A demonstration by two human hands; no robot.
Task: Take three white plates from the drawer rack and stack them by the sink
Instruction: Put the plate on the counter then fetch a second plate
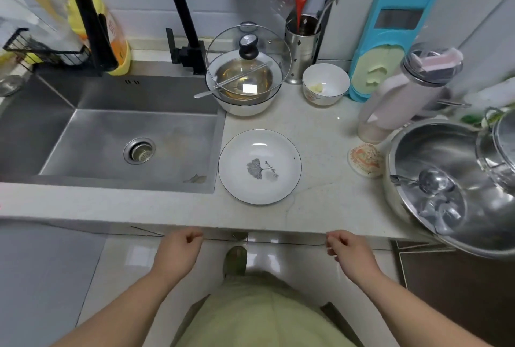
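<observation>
So one white plate (259, 166) sits by the sink (131, 137) to start my stack, and my left hand (178, 249) and right hand (349, 250) hang loosely curled, holding nothing.

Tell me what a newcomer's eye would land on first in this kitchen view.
First, the white plate with a grey leaf print, alone on the pale counter just right of the steel sink. Then the big steel pot at the right edge, with a ladle inside. Low down, the left hand and right hand hang loosely curled and empty below the counter edge.
</observation>
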